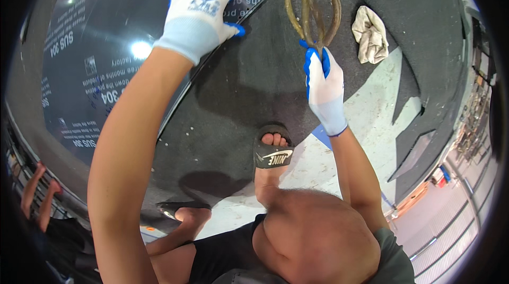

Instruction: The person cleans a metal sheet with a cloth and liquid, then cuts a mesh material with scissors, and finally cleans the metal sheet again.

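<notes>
My left hand [197,12], in a white glove with blue fingertips, lies with fingers spread on a large dark metal sheet [124,29] covered in printed protective film. It presses near the sheet's right corner, where small holes show along the edge. My right hand [326,88], gloved the same way, is closed around a pair of scissors [336,12] at the blade end. Their two big yellowish-brown loop handles point away from me. The glove hides the blades. Just right of the handles is a crumpled off-white rag [370,35].
A dark mat [228,90] lies beneath the sheet, with pale floor [366,106] showing at right. A dark flat offcut [415,152] rests at the right. My sandalled foot [273,151] is between my arms. Another person's bare limbs [37,191] show at the left rim. Metal racks [472,188] stand far right.
</notes>
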`<state>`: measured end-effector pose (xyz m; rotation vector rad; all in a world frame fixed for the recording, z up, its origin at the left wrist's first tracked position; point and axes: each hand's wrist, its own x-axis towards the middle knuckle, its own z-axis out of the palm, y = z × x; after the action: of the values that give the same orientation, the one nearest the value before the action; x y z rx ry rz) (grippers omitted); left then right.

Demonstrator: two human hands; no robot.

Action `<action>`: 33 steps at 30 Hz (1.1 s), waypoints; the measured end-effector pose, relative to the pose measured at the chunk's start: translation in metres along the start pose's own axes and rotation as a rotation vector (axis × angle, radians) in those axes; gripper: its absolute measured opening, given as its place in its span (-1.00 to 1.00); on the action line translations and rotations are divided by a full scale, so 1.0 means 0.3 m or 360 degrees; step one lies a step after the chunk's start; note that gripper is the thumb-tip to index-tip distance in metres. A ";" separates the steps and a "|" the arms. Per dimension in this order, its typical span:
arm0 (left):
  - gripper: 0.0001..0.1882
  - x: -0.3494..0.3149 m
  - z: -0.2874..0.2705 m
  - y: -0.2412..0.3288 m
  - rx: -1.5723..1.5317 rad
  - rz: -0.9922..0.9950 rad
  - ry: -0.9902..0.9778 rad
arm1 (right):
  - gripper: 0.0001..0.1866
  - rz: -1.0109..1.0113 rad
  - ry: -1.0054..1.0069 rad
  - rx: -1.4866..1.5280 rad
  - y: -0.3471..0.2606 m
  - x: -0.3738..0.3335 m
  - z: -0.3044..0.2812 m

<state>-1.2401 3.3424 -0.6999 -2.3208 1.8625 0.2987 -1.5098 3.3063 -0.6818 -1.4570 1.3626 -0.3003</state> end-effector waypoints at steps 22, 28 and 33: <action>-0.22 0.005 -0.036 0.050 -0.0127 -0.0156 -0.0109 | -0.64 -0.0230 -0.0182 -0.0637 -0.061 0.048 0.070; -0.15 -0.012 0.003 0.039 -0.0402 -0.0150 0.0153 | -0.71 -0.0420 -0.0119 -0.0722 -0.061 0.075 0.082; -0.18 -0.009 0.002 0.049 -0.0484 -0.0239 0.0190 | -0.71 -0.0304 -0.0171 -0.0832 -0.064 0.083 0.090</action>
<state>-1.2551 3.3420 -0.6996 -2.7186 1.7877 0.4629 -1.4704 3.2951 -0.6887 -2.0108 1.2695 0.0218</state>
